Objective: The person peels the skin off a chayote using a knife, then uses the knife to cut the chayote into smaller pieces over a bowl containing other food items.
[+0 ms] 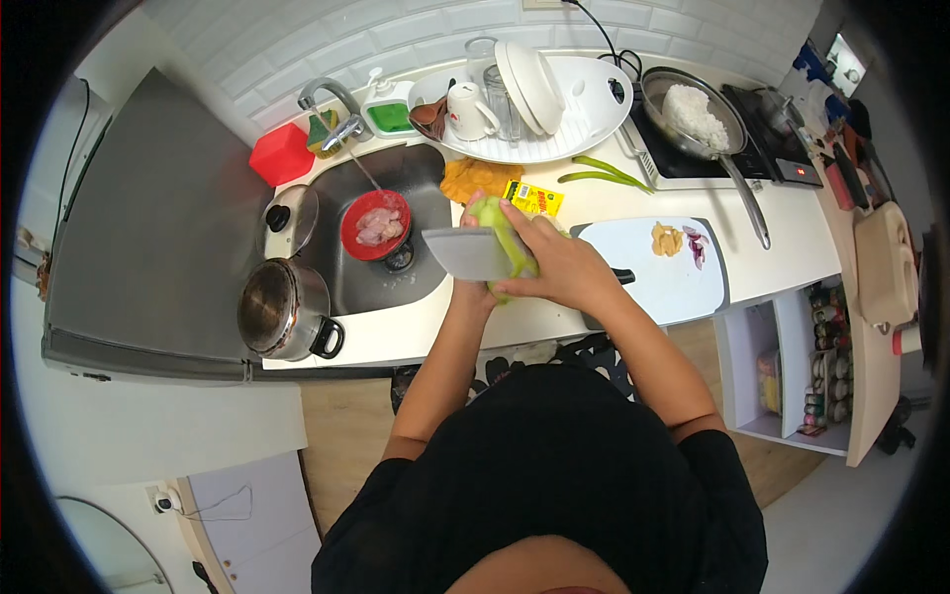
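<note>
A pale green vegetable (490,214), its kind not certain, is held over the counter's front by my left hand (473,291), which is partly hidden behind it. My right hand (557,263) grips a wide-bladed knife (467,254), whose blade points left across the vegetable; the knife's handle is mostly covered by my fingers. Green strips hang beside the blade. Behind my hands lie a yellow seasoning packet (536,197) and an orange cloth (475,178). To the right, a white cutting board (653,275) bears sliced ginger or garlic (666,240) and chopped red onion (696,246).
Water runs from the faucet (334,93) into a red bowl (347,230) of raw meat (378,226) in the sink (430,282). A pot (308,297) stands front left. Behind are a dish rack (594,96), green chilies (605,174) and a rice-filled pan (653,93).
</note>
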Tool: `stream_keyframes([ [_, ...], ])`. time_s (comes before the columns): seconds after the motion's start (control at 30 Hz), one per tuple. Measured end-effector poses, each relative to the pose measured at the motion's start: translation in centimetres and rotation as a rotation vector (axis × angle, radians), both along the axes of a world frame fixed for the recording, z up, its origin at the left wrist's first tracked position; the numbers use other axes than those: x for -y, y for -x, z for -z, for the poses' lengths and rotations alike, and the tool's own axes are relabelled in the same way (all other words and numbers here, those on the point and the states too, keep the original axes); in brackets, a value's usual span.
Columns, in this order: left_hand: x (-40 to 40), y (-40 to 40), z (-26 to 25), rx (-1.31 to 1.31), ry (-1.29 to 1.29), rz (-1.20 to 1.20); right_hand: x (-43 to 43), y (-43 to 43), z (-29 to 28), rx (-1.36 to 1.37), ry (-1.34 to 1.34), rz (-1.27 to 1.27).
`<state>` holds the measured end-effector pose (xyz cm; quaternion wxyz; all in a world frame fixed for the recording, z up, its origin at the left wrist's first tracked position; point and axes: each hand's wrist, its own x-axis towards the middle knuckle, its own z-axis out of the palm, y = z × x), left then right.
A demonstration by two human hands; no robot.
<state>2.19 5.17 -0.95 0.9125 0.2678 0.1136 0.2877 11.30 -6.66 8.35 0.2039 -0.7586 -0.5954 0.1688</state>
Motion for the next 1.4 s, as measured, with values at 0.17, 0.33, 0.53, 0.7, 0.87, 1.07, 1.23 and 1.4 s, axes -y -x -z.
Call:
stream_keyframes([
  [0.17, 1.2, 0.0, 0.6, -0.087, -0.172, -0.007, -0.1, -2.3, 0.8, -0.142, -0.101, 0.042],
  [0.33, -0.4, 0.9, 1.5, -0.081, -0.024, 0.037, -0.3, -2.1, 1.2, -0.354, 0.033, -0.043],
  [0.53, -2.4, 2.4, 2.0, -0.131, 0.01, 0.007, -0.7, -3.0, 5.5, -0.997, 0.099, 0.007],
  [0.7, -2.8, 2.9, 2.7, 0.0, 0.209, -0.015, -0.7, -2.9, 6.0, -1.125, -0.036, 0.121],
  [0.87, -2.6, 2.8, 2.4, -0.074, 0.16, -0.101, -0.7, -2.5, 6.4, -1.19, -0.031, 0.065],
  [1.07, -1.9, 2.5, 0.1, 0.088, 0.09, 0.034, -0.5, -1.7, 6.4, -1.249, -0.055, 0.031],
  [1.23, -1.3, 1.8, 0.0, 0.007, 0.195, -0.011, 0.3, -2.3, 5.0, -1.103, 0.06, 0.016],
  [1.4, -3.1, 2.3, 2.5, 0.187, 0.175, 0.111, 1.6, 0.3, 0.7, -0.306, 0.042, -0.065],
])
